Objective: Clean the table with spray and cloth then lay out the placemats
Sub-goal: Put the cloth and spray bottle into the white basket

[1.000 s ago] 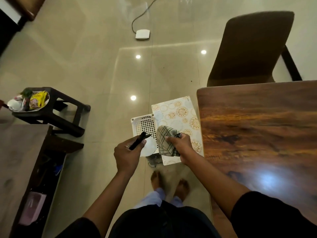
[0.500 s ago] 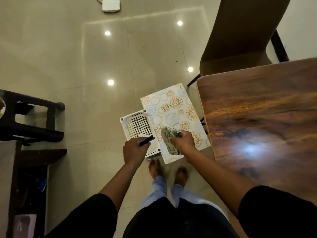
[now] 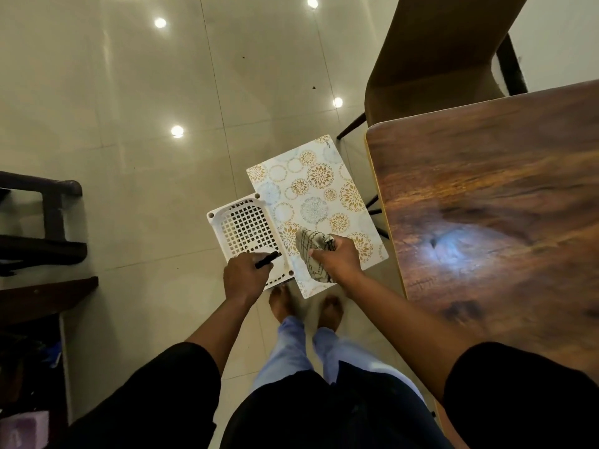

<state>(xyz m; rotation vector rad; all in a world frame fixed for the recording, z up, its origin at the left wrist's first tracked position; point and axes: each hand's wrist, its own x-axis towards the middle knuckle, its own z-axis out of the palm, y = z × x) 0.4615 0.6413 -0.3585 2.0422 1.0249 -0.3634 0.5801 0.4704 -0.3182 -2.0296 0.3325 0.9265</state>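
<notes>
Brown wooden table (image 3: 505, 205) lies right of both hands, nearer the right hand (image 3: 338, 259), which grips a checked cloth (image 3: 311, 251) with the floral rectangular placemat (image 3: 311, 196), long axis pointing away. A black-nozzled object, mostly hidden, is held in the left hand (image 3: 244, 277) over a white perforated plastic basket (image 3: 246, 228).

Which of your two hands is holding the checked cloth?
The right hand, nearest the wooden table, grips the checked cloth; the left hand holds a thin black object instead.

Brown chair (image 3: 431, 53) at the table end, dark stool (image 3: 48, 222) on glossy tiled floor (image 3: 129, 108)
</notes>
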